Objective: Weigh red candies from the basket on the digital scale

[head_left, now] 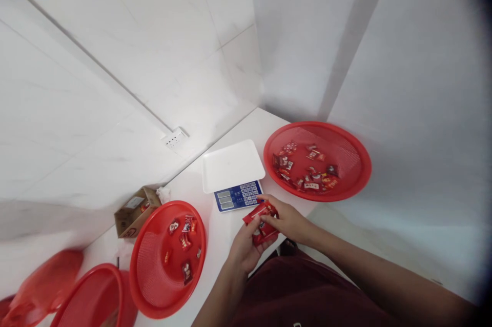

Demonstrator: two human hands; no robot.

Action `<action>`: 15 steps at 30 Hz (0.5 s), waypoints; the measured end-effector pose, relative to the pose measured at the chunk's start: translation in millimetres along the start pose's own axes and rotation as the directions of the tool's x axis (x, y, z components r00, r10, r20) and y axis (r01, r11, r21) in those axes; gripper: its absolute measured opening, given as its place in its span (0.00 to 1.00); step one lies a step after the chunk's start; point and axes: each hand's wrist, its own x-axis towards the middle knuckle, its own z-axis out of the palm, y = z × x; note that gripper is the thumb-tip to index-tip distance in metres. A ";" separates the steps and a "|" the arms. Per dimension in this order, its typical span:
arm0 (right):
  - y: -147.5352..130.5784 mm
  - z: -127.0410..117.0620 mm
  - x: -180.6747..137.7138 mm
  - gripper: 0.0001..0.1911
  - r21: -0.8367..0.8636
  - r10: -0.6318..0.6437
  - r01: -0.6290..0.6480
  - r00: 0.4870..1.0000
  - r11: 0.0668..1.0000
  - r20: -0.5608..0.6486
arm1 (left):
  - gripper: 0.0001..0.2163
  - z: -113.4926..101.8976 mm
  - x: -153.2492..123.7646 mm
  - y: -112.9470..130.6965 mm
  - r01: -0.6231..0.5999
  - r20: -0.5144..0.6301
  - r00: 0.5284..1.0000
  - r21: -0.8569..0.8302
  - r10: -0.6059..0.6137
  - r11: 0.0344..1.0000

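While both our hands, left hand point(244, 250) and right hand point(286, 219), close on a red packet point(261, 222) before the scale point(234, 173), apparently a snack pouch, red baskets point(317, 160) flank us.

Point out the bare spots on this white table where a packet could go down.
The scale's white pan is bare. Bare tabletop runs between the left red basket and the hands; a narrower strip lies between the scale and the right red basket. Crowded: the far left, with cardboard box and stacked baskets. Both hands, left hand and right hand, hold a red packet.
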 end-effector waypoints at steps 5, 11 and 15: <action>3.2 0.9 -11.2 0.22 -0.047 -0.053 0.048 0.992 0.998 -0.112 | 0.15 -8.2 10.7 -5.2 0.017 -0.078 0.997 0.040 -0.014 0.999; -5.1 -3.0 -25.2 0.23 -0.219 -0.191 0.150 0.965 0.964 -0.179 | 0.11 10.8 21.8 -1.5 0.094 0.061 0.994 -0.042 -0.092 0.995; -2.2 5.7 -24.6 0.29 -0.517 -0.243 0.243 0.968 0.821 0.069 | 0.10 22.7 18.7 1.7 0.179 0.192 0.970 -0.152 -0.148 0.972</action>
